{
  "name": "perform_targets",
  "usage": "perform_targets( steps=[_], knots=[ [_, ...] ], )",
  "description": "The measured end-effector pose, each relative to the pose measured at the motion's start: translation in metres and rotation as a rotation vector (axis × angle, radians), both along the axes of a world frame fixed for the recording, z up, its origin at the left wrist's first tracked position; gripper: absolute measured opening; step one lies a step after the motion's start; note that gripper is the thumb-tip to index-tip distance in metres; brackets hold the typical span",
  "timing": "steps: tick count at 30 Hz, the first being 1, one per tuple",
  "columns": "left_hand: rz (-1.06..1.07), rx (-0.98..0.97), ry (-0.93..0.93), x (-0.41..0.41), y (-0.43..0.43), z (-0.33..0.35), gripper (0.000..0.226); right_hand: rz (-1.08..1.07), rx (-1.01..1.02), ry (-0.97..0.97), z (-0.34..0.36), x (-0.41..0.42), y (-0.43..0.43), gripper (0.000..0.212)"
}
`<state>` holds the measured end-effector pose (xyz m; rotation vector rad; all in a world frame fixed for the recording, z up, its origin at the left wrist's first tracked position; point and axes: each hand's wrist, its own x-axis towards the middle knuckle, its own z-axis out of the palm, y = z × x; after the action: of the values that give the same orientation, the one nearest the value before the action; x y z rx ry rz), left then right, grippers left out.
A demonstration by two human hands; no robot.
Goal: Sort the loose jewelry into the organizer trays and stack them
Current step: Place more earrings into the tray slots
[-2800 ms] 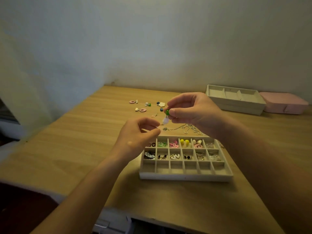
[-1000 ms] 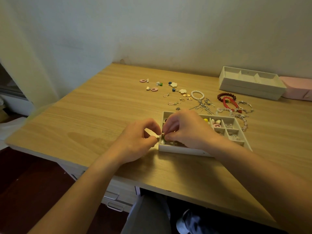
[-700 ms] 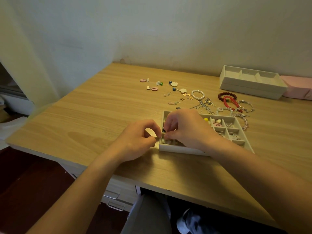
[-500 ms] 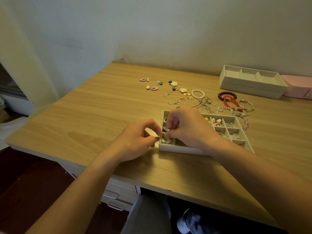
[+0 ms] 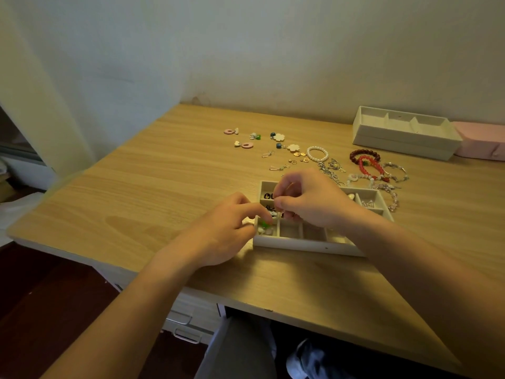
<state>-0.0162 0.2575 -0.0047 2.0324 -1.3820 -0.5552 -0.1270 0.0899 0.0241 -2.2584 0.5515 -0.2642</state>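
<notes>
Home setting, a private room rather than a workplace. Wood-grain desk [image 5: 136, 203] set into a corner of plain painted walls [image 5: 273, 50]. Under its front edge are white drawers [image 5: 188, 305] with small metal handles [image 5: 188, 337]. At its far side personal jewelry [image 5: 317, 154] lies loose, next to cream trays [image 5: 404, 144] and a pink box [image 5: 478, 138]. Dark reddish floor [image 5: 54, 296] below its left end.

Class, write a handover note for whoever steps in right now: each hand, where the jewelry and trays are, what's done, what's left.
Left hand: fingertips at the green earring in the front-left slot of the tray; grip unclear.
Right hand: curled over the tray; grip unclear.
Done: several slots filled.
Left: loose earrings, bracelets, then stacking with the spare tray.
</notes>
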Motion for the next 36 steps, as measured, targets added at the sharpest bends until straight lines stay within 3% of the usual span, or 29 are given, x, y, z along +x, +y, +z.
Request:
perform_targets(
  steps=[5,9,12,18,24,27,30,36],
  knots=[
    [-0.002,0.018,0.029,0.006,0.002,0.016,0.037,-0.065,0.058,-0.047,0.015,0.012,-0.007,0.003],
    [0.073,-0.085,0.037,0.031,-0.009,0.042,0.032,-0.119,0.024,-0.104,0.032,0.041,-0.026,0.005],
    [0.184,-0.089,0.022,0.063,-0.039,0.056,0.02,-0.174,-0.022,-0.106,0.034,0.074,-0.048,0.005],
    [0.375,-0.034,0.008,0.133,-0.118,0.037,0.018,-0.251,-0.057,-0.007,0.006,0.15,-0.106,0.02],
    [0.627,-0.165,0.051,0.17,-0.172,0.013,0.023,-0.201,-0.306,0.127,-0.007,0.212,-0.143,0.02],
    [0.659,-0.236,0.059,0.177,-0.181,0.005,0.017,-0.112,-0.35,0.197,-0.012,0.231,-0.151,0.023],
    [0.684,-0.314,0.082,0.179,-0.181,0.006,0.017,-0.097,-0.407,0.219,-0.017,0.241,-0.153,0.014],
    [0.674,-0.445,0.107,0.162,-0.162,0.022,0.016,-0.1,-0.366,0.154,-0.002,0.227,-0.144,0.012]
  ],
)
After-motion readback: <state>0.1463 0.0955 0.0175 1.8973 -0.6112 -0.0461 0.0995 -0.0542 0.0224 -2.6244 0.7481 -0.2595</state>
